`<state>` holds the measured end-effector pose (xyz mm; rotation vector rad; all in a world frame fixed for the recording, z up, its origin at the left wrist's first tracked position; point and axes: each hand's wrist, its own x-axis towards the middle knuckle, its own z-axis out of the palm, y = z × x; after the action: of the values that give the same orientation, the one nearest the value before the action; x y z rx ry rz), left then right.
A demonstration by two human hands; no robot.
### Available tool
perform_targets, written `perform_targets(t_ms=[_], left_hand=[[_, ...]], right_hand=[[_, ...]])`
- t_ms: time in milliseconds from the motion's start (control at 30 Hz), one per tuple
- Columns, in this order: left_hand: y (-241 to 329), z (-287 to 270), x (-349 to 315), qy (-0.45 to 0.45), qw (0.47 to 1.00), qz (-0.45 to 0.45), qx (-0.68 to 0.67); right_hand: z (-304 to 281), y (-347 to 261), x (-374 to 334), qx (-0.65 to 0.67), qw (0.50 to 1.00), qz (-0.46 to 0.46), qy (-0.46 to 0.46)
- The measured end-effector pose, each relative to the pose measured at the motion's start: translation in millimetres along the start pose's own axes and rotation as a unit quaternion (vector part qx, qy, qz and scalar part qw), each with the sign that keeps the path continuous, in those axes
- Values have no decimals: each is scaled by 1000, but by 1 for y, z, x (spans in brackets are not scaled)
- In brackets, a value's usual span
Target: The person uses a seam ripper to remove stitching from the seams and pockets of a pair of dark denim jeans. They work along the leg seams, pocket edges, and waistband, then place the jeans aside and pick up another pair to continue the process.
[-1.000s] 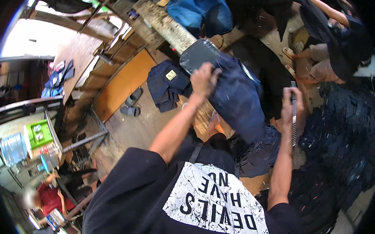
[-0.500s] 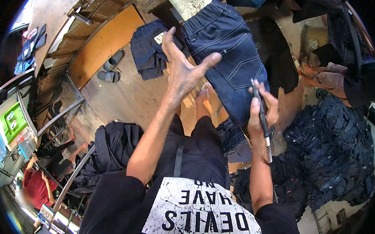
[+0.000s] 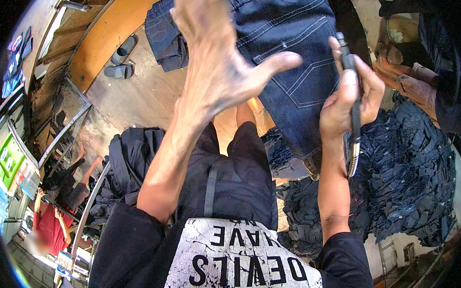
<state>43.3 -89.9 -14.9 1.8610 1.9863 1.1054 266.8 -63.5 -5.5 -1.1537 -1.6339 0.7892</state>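
A dark blue pair of denim jeans [image 3: 309, 78] with pale stitching, a back pocket and a gathered waistband lies in front of me. My left hand [image 3: 211, 65] is open above the waistband end, its thumb stretched toward the pocket and its fingertips blurred. At the leg's right edge, my right hand [image 3: 350, 98] is closed around a slim black pen-like tool [image 3: 355, 119]. The tool has a ribbed, metallic-looking lower end; its exact kind is unclear. Left of the jeans, partly behind my left hand, is another dark denim garment [image 3: 168, 41].
Heaps of dark denim [image 3: 411, 174] cover the right side. Black cloth [image 3: 130, 159] is bundled at my left. Grey slippers [image 3: 123, 60] lie on the wooden floor. Another person's legs [image 3: 416, 83] show at the far right, and a person in red [image 3: 54, 228] sits at lower left.
My left hand has moved up and forward, looking larger. The right hand has shifted up and right with the black tool. The jeans appear closer and higher in view.
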Motion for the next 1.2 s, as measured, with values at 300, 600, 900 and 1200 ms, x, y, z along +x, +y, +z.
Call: perform_targets(t_ms=[300,600,900,1200], left_hand=[[4,7,39,41,998,11,49],[9,-18,11,-93,992,-41,-73],[-20,11,-32,-151,918,-113,-348],[-37,6,-25,-229,894,-96,-373]], right_hand=[[2,10,4,114,988,79,70],[-2,-7,4,0,991,-116,-72],[19,-3,6,-41,974,-178,-133],[24,-3,6,-33,967,-184,-174]])
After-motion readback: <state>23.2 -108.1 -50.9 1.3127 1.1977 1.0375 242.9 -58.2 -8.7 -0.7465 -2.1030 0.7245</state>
